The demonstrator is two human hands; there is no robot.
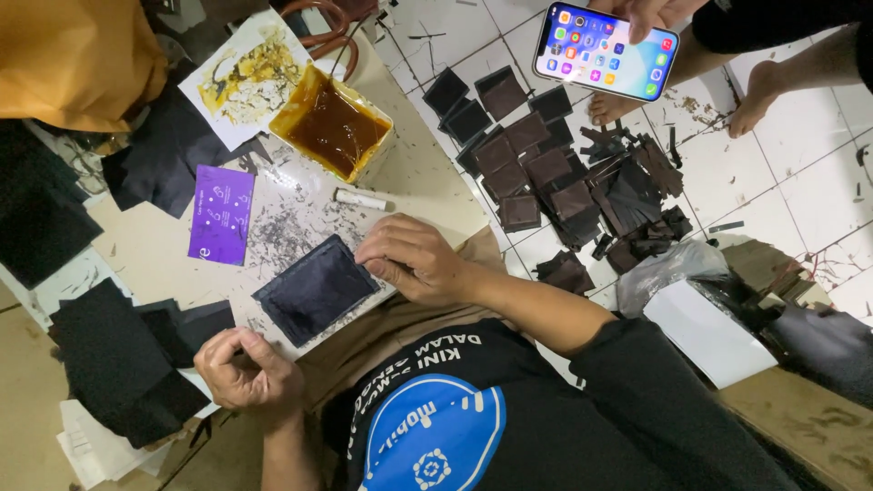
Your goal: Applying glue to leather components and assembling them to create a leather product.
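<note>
Me: black short-sleeve tee, sleeves ending above the elbow, forearms bare. Big blue round print on the chest with white lettering and a small white emblem, more white text above it. Tan trousers below. Left hand and right hand bare, no gloves, watch or rings.

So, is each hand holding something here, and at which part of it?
The right hand presses its fingers on the upper right corner of the dark square piece. The left hand is curled closed; whether it holds anything cannot be told.
</note>
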